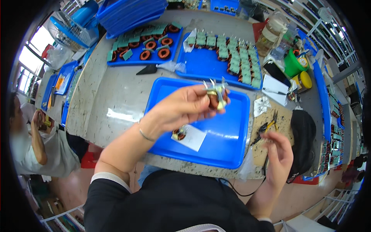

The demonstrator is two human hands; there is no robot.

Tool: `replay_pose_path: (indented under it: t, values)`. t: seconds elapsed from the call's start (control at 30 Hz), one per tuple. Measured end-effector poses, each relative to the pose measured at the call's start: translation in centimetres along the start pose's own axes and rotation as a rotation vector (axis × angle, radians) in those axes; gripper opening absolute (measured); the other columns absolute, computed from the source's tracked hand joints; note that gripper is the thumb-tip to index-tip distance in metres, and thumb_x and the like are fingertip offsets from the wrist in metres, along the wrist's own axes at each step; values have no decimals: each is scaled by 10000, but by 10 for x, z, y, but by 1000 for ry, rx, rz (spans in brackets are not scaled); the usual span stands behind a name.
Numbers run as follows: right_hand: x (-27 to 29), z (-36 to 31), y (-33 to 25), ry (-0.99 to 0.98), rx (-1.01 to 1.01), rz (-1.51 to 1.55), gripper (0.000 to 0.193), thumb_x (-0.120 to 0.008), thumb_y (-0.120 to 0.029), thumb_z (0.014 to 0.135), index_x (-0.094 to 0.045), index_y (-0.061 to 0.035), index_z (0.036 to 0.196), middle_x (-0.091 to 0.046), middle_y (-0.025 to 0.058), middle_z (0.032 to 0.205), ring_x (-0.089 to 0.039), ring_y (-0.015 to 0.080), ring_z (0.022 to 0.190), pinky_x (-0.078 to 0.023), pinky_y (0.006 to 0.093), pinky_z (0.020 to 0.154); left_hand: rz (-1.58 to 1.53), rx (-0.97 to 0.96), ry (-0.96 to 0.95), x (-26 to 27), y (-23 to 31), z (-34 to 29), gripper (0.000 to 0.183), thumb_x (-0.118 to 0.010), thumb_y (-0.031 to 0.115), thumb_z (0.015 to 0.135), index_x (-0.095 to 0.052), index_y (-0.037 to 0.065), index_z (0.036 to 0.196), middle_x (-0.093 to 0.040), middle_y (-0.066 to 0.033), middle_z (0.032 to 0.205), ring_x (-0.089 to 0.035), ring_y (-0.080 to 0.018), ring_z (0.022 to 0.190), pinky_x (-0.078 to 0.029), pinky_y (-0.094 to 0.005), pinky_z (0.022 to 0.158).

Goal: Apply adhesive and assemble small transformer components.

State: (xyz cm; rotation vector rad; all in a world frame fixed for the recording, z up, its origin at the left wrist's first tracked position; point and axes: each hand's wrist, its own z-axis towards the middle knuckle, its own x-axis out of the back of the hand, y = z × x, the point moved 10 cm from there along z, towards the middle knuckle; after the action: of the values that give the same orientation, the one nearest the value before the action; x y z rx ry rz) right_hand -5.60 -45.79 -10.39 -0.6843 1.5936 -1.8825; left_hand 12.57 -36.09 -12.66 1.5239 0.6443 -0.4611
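My left hand (pixel 181 108) is closed round a toroidal coil (pixel 215 99) wound with copper wire. A pale green plate and several upright silvery leads show on its upper side, with yellow patches on its body. It is held above the far part of a blue tray (pixel 235 150). Inside that tray, a second coil (pixel 179 134) rests at the left end of a white card (pixel 194 137). My right hand (pixel 279 152) is raised at the tray's right, fingers bent and apart from the thumb, with nothing visible between them. Yellow-and-black pliers (pixel 272 123) lie just beyond it.
Two blue trays at the back hold coils with green plates: the left tray (pixel 135 61) and the right tray (pixel 201 63). A black pouch (pixel 302 135), yellow jar (pixel 304 80) and green container (pixel 293 63) stand at the right. A co-worker (pixel 34 143) sits far left.
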Motion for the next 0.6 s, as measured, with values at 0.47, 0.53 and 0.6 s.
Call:
replay_pose_path:
  t: [0.47, 0.53, 0.6]
  values:
    - [-167, -26, 35, -375, -395, 422, 522, -472, -182, 805, -331, 92, 1226, -434, 278, 1178, -456, 312, 1108, -372, 357, 922, -262, -3, 10, 2, -61, -89, 547, -567, 326, 799, -410, -31, 1184, -509, -109, 1122, -540, -201, 960, -432, -327, 839]
    - [-169, -29, 35, -361, -354, 378, 509, -473, -170, 805, -338, 94, 1219, -431, 287, 1178, -451, 322, 1112, -362, 368, 932, -227, -11, -9, 4, -63, -94, 367, -532, 217, 846, -475, -37, 1104, -555, -80, 1010, -544, -161, 952, -435, -279, 852]
    - [-173, -31, 36, -380, -339, 430, 468, -472, -120, 818, -345, 74, 1225, -438, 243, 1193, -457, 281, 1105, -373, 343, 916, -200, -12, 2, 6, -63, -97, 362, -546, 212, 839, -483, -35, 1097, -561, -74, 992, -544, -147, 936, -435, -263, 838]
